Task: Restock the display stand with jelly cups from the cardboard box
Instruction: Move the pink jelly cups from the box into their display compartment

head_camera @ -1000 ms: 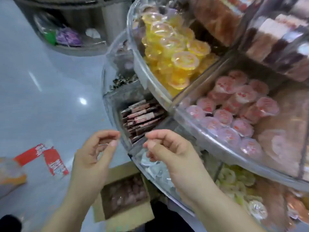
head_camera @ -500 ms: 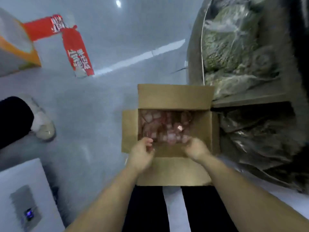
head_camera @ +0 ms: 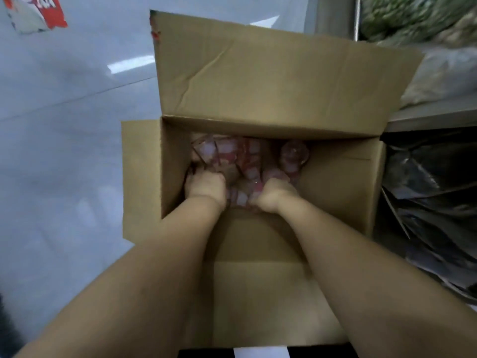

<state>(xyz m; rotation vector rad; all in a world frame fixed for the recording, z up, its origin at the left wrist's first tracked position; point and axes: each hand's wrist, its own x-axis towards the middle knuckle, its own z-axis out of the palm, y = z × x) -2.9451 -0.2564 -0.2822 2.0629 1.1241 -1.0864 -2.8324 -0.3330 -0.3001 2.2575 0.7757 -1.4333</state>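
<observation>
I have both hands down in the cardboard box at frame centre, left hand and right hand apart, each curled into the pink jelly cups to scoop a load.

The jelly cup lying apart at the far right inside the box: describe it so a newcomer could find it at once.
Start at the open cardboard box on the floor, both hands inside. Past the right hand, toward the far right corner, lies a pink jelly cup. Unlike the heaped cups, it sits alone at the pile's right edge, its round shape showing.
</observation>
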